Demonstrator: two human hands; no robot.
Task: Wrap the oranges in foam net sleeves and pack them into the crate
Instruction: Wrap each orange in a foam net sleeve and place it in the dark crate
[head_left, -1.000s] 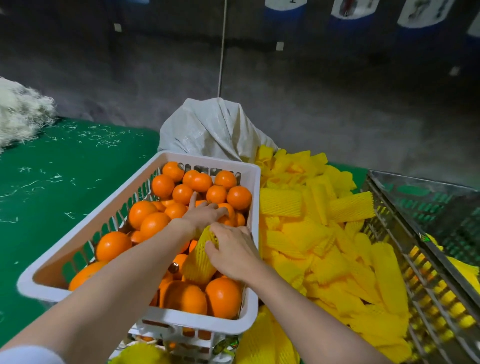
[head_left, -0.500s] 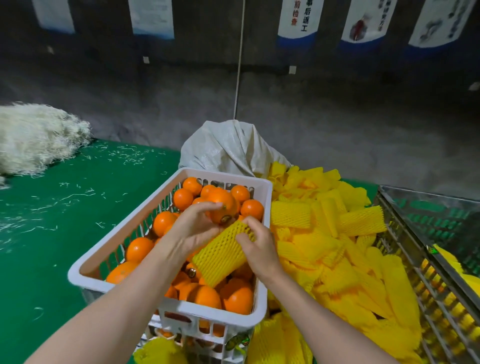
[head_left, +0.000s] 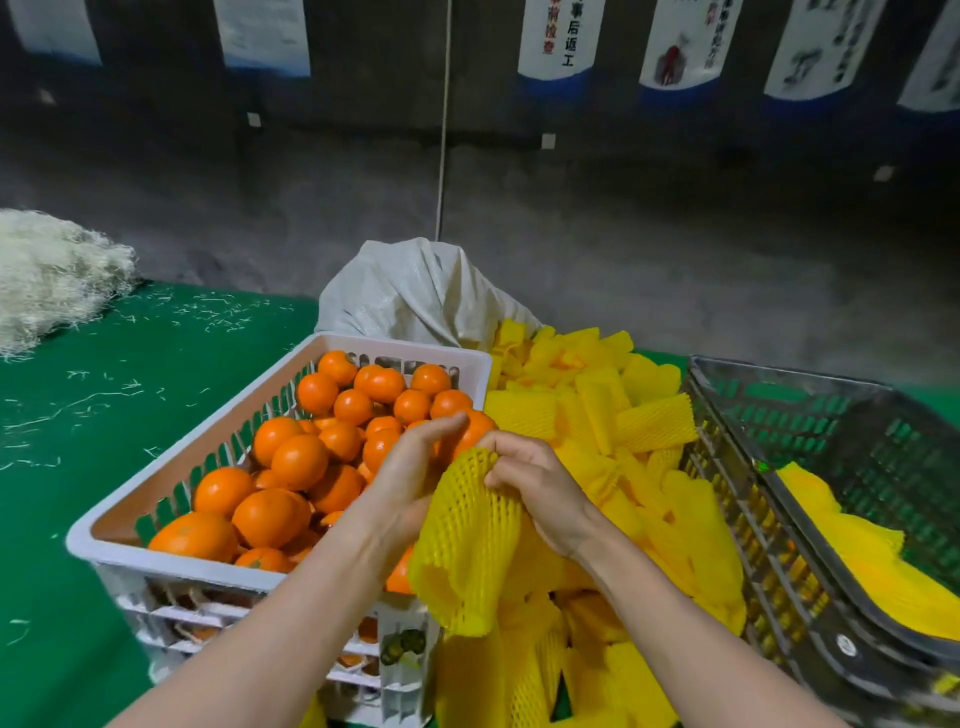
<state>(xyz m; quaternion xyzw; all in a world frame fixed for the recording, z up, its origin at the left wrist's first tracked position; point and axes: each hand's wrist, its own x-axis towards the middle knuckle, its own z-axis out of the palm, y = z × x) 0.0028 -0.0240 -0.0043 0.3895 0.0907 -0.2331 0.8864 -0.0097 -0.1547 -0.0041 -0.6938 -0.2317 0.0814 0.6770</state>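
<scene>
A white crate (head_left: 218, 415) full of bare oranges (head_left: 298, 460) stands at centre left. Above its right rim my left hand (head_left: 410, 478) holds one orange (head_left: 470, 434) in its fingers. My right hand (head_left: 535, 491) pinches the top edge of a yellow foam net sleeve (head_left: 467, 540), which hangs down open between both wrists. The orange sits just above the sleeve's mouth, partly hidden by my fingers. A dark slatted crate (head_left: 810, 467) at the right holds wrapped yellow pieces (head_left: 852, 551).
A heap of loose yellow sleeves (head_left: 597, 415) lies between the two crates. A white woven sack (head_left: 415, 296) stands behind it. Pale shredded fibre (head_left: 52, 270) is piled at the far left on the green table (head_left: 104, 389). A grey wall with posters rises behind.
My left hand has lifted an orange out of the crate and brought it right to the sleeve. The sleeve has swung from lying slanted to hanging down. My head has tilted up.
</scene>
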